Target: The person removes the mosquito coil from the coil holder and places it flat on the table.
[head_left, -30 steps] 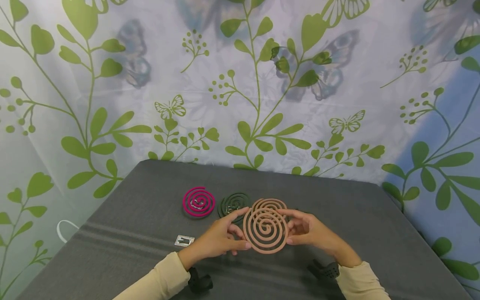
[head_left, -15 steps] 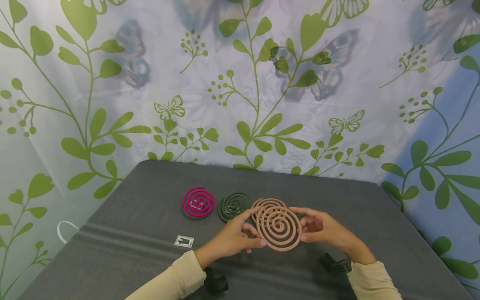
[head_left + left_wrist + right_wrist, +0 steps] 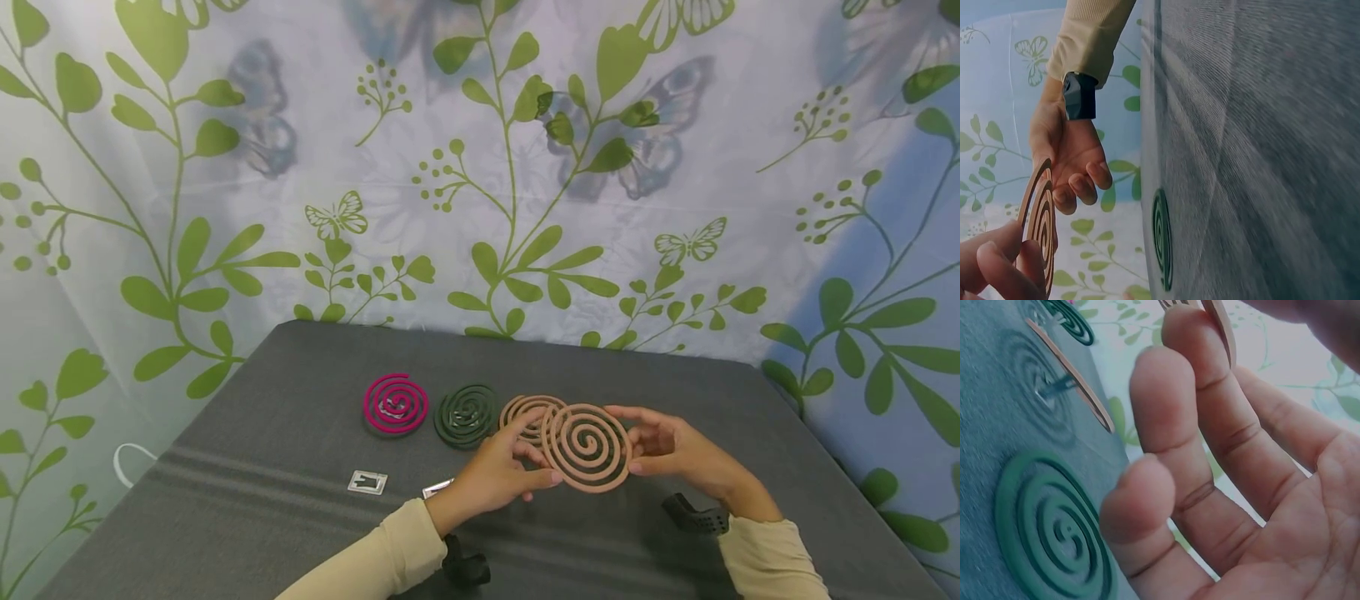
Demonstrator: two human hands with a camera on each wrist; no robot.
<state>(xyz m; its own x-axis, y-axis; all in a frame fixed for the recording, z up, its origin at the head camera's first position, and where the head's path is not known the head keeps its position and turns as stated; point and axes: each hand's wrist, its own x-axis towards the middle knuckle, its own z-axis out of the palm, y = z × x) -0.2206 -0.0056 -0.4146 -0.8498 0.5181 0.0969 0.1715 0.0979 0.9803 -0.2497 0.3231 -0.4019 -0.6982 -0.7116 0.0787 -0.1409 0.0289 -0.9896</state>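
Both left hand (image 3: 497,472) and right hand (image 3: 686,454) pinch one tan spiral (image 3: 589,447) between them, well right of the pink coil (image 3: 397,402).

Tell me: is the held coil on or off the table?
Off: left hand and right hand hold the coil; left wrist view shows curtain between it and the table.

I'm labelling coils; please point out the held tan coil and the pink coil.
Held tan coil (image 3: 588,442): head view, center of its spiral.
Pink coil (image 3: 398,402): head view, center of its spiral.
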